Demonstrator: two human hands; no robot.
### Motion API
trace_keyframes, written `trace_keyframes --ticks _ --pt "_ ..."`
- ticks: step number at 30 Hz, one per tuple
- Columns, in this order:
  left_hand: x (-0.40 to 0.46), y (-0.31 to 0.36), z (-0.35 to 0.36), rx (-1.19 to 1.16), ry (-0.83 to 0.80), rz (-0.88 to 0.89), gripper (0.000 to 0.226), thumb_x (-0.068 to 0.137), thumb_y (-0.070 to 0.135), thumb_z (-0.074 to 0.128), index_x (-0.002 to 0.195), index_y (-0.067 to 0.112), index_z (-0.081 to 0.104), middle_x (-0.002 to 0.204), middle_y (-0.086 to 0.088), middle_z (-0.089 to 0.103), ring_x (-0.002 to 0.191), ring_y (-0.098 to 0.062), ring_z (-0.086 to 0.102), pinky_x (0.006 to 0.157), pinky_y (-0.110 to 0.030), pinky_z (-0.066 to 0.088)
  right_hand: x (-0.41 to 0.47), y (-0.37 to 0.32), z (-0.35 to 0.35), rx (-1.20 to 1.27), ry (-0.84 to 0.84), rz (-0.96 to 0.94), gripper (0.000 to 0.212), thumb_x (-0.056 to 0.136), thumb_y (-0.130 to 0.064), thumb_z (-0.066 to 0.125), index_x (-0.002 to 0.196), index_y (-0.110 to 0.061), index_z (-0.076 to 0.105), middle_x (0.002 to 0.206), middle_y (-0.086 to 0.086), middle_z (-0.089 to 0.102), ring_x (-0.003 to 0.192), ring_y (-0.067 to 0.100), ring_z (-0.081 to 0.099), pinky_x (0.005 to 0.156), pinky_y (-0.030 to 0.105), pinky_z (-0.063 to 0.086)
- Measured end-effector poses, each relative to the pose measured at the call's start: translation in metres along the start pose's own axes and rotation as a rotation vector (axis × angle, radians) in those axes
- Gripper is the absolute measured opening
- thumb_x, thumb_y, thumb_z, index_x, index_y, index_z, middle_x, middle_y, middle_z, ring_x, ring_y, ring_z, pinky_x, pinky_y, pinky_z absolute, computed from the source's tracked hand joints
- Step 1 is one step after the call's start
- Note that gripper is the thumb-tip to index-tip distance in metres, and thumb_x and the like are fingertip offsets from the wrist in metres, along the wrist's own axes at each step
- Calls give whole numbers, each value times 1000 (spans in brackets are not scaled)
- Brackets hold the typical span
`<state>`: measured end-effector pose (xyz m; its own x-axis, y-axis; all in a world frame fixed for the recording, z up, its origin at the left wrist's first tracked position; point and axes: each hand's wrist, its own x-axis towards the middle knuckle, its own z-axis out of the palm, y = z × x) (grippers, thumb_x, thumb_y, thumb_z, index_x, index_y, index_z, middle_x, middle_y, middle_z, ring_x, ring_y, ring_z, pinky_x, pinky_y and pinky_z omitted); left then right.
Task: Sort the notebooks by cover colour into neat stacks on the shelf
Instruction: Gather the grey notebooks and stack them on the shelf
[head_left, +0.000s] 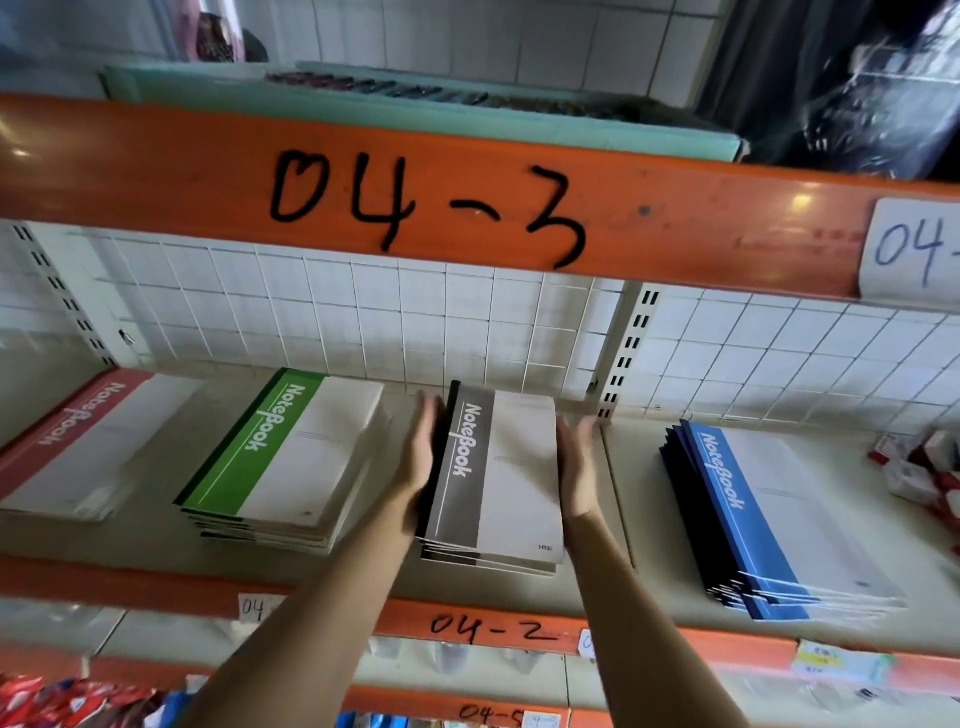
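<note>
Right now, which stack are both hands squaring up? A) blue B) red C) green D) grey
D: the left hand and right hand lie flat against opposite sides of the grey stack, which sits between the green stack and the blue stack.

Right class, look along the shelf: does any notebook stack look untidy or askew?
Yes. The blue stack at the right is fanned, spines stepped sideways. The green stack is slightly uneven at its front. The hands flank the grey stack.
</note>
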<state>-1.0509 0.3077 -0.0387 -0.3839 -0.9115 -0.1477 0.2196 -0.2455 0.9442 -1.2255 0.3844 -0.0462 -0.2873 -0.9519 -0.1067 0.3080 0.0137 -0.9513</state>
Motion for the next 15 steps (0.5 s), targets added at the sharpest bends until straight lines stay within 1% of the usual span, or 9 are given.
trace_keyframes --ticks 2,4,5,6,8,10,12,13,15 --pt "-1 0 0 -38 35 -38 64 99 55 20 102 20 74 90 2 75 81 -8 72 69 -22 57 -6 -3 1 19 45 56 76 88 -78 28 137 -25 50 136 -10 55 124 8 50 101 28 38" --pt "-8 5 -3 -49 79 -25 61 104 52 14 138 19 53 138 -2 59 126 -7 55 106 -23 42 -2 -6 -10 24 133 28 77 84 -81 27 134 -28 50 136 -13 50 127 5 42 106 27 27" --pt "-11 2 -5 -57 82 1 64 102 57 16 144 20 47 149 -3 49 136 -10 46 113 -29 35 -1 -5 -12 15 160 2 81 87 -77 25 144 -23 43 147 -13 41 136 5 34 112 28 20" --pt "-14 -4 -4 -87 50 -7 66 98 62 21 138 22 56 143 -7 55 130 -13 52 109 -30 41 -2 -5 -11 54 166 -19 80 92 -72 23 151 -19 35 156 -10 31 143 6 28 117 28 15" --pt "-21 -6 7 -62 1 -13 59 88 68 37 106 29 78 105 -2 74 94 -13 71 83 -29 55 -4 3 -5 109 74 -29 80 92 -69 28 152 -16 33 157 -1 35 141 12 37 118 32 23" --pt "-23 -7 7 -87 32 9 56 92 67 37 123 33 68 109 3 73 91 -12 70 71 -25 57 -10 3 0 90 7 -30 88 86 -75 30 150 -15 38 150 1 47 134 16 48 111 34 34" --pt "-27 1 6 -261 82 4 56 103 54 20 150 29 38 137 5 57 105 -6 60 65 -17 56 -14 -4 -1 98 126 -14 86 90 -73 18 153 -17 33 156 -1 37 142 13 35 115 30 25" --pt "-28 0 9 -282 100 38 56 104 51 15 149 28 39 136 6 57 102 -4 62 62 -16 56 -14 -3 -3 116 174 -31 88 89 -75 17 154 -17 30 159 -3 29 147 12 26 119 29 17" --pt "-29 -3 15 -108 113 88 56 104 52 15 121 37 66 102 7 74 78 -3 71 59 -21 57 -14 0 -2 95 178 -64 90 85 -79 20 152 -20 32 159 -7 29 147 10 25 121 29 15"
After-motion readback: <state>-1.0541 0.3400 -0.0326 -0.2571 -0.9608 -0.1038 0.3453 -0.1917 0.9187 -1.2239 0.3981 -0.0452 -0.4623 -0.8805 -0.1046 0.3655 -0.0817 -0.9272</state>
